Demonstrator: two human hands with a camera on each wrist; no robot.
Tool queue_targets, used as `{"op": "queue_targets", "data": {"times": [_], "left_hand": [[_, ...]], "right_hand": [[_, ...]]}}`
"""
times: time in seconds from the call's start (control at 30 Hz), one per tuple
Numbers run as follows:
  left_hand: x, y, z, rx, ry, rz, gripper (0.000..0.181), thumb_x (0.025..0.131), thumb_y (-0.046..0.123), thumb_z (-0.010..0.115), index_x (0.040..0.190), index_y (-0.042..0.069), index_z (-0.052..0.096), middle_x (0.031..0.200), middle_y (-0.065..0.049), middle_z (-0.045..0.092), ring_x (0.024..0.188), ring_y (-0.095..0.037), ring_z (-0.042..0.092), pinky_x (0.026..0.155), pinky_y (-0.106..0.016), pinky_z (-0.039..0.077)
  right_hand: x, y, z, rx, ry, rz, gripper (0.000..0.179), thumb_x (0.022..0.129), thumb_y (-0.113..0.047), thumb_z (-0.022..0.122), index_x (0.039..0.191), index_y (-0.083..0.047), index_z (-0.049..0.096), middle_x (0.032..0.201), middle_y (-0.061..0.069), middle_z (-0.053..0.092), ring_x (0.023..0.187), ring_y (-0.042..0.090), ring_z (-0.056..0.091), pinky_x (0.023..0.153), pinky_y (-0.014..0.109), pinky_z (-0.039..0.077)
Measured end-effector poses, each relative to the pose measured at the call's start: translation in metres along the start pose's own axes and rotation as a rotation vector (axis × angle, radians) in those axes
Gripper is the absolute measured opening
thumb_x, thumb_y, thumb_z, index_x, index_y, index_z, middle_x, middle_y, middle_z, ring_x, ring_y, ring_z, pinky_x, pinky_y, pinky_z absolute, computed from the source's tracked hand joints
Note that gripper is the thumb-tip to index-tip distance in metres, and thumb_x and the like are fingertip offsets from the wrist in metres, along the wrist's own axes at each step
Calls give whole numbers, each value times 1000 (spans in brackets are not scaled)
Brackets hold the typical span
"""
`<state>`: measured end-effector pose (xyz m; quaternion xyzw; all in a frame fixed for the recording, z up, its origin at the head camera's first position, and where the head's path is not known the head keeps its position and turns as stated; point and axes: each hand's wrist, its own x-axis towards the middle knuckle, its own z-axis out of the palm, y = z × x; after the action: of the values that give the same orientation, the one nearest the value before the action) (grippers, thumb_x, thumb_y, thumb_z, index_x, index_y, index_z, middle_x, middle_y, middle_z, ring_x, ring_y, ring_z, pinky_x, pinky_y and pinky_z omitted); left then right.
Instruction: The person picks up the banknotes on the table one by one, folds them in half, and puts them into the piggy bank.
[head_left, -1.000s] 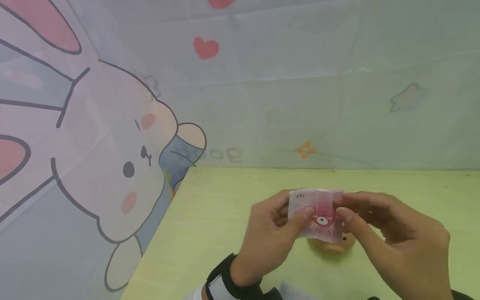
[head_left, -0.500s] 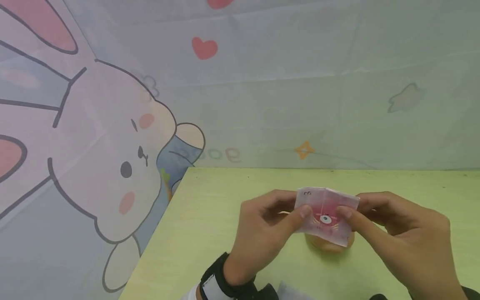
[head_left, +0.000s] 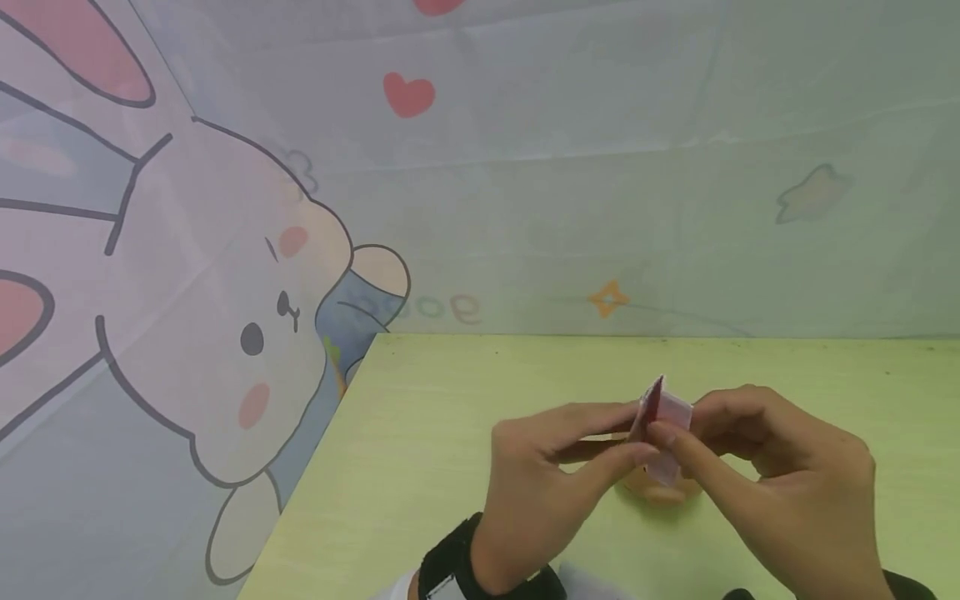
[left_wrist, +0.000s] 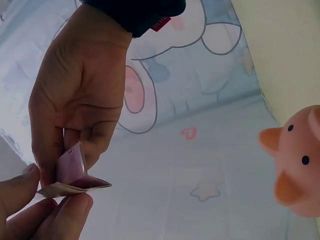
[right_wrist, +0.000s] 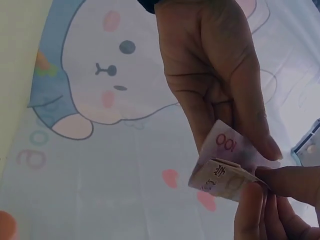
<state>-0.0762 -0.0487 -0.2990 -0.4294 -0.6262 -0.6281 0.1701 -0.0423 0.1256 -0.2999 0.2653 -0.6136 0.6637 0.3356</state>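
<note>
In the head view a pink banknote (head_left: 675, 412) is bent along a crease between my two hands, one flap angled up. My left hand (head_left: 543, 487) pinches its left side with thumb and fingers. My right hand (head_left: 791, 479) pinches the other side, its thumb close to the left thumb. The right wrist view shows the number 100 on the folded banknote (right_wrist: 225, 142). In the left wrist view the creased banknote (left_wrist: 72, 167) stands partly spread between the fingertips. A pink-orange toy pig (left_wrist: 302, 162) is at that view's right; in the head view the hands and banknote partly hide the pig (head_left: 663, 493).
A yellow-green tabletop (head_left: 420, 450) lies under the hands. Behind it hangs a pale cloth (head_left: 540, 208) printed with hearts and a large rabbit (head_left: 217, 333). A black band (head_left: 457, 558) wraps the left wrist. Something greyish (head_left: 588, 581) shows at the bottom edge.
The banknote was spread flatter, facing the camera; now it is folded in and looks narrower. Both hands have drawn together, the left moving right and the right slightly left.
</note>
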Motion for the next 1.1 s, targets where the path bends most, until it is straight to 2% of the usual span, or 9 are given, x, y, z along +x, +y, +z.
{"op": "queue_targets", "data": {"times": [0.1, 0.23, 0.33, 0.4, 0.5, 0.63, 0.77, 0.87, 1.1], "left_hand": [[0, 3, 2, -15, -45, 42, 40, 80, -6, 75, 117, -11, 65, 109, -19, 71, 100, -14, 69, 76, -29, 59], [1, 4, 3, 32, -37, 47, 37, 84, -5, 72, 119, -11, 64, 111, -18, 70, 101, -13, 69, 77, -28, 59], [0, -1, 1, 54, 7, -26, 26, 91, 1, 67, 115, -8, 67, 107, -16, 72, 97, -11, 70, 74, -29, 59], [-2, -8, -1, -5, 28, -83, 23, 93, 3, 65, 113, -8, 68, 105, -17, 72, 96, -13, 70, 74, -32, 60], [-3, -10, -2, -111, 45, -149, 22, 93, 4, 65, 111, -8, 68, 104, -20, 72, 95, -17, 71, 74, -36, 60], [-3, -9, -1, -202, 16, -159, 23, 93, 2, 64, 111, -11, 67, 105, -24, 70, 96, -20, 70, 74, -39, 60], [-2, -9, -2, -177, 24, -158, 18, 92, 3, 66, 105, -8, 69, 100, -23, 71, 91, -17, 71, 70, -37, 61], [-1, -9, -3, -144, 49, -159, 13, 91, 4, 68, 99, -6, 70, 94, -21, 71, 84, -15, 71, 66, -36, 61], [-3, -11, -3, -163, 46, -119, 11, 90, 1, 68, 95, -8, 71, 90, -23, 71, 80, -23, 72, 65, -37, 61]], "right_hand": [[-1, 0, 2, 13, -31, 35, 25, 70, 28, 69, 89, 13, 66, 82, 19, 68, 78, 21, 69, 74, 23, 58], [-1, 0, 1, 46, -113, 26, 26, 75, 27, 65, 98, 17, 66, 93, 25, 69, 88, 24, 70, 79, 26, 57], [0, 2, -1, 88, -103, -48, 24, 76, 28, 64, 98, 21, 64, 93, 27, 69, 86, 25, 70, 78, 26, 58], [2, 3, -2, 90, -59, -75, 21, 76, 28, 63, 96, 22, 63, 91, 26, 69, 84, 23, 69, 78, 24, 57], [3, 1, -3, -14, 5, -1, 22, 75, 26, 66, 96, 18, 65, 89, 21, 70, 79, 20, 68, 76, 21, 56], [1, -3, -3, -143, -31, 95, 23, 75, 24, 68, 93, 11, 69, 85, 15, 71, 74, 15, 67, 76, 18, 55], [0, -3, -4, -199, -17, 92, 20, 75, 24, 68, 84, 7, 71, 76, 11, 71, 64, 13, 63, 71, 16, 55], [0, -4, -6, -220, -5, 103, 19, 75, 24, 69, 84, 7, 71, 75, 11, 71, 64, 12, 63, 72, 16, 55], [0, -6, -6, -65, -66, 100, 23, 72, 27, 69, 89, 12, 70, 82, 21, 71, 77, 20, 69, 76, 22, 57]]}}
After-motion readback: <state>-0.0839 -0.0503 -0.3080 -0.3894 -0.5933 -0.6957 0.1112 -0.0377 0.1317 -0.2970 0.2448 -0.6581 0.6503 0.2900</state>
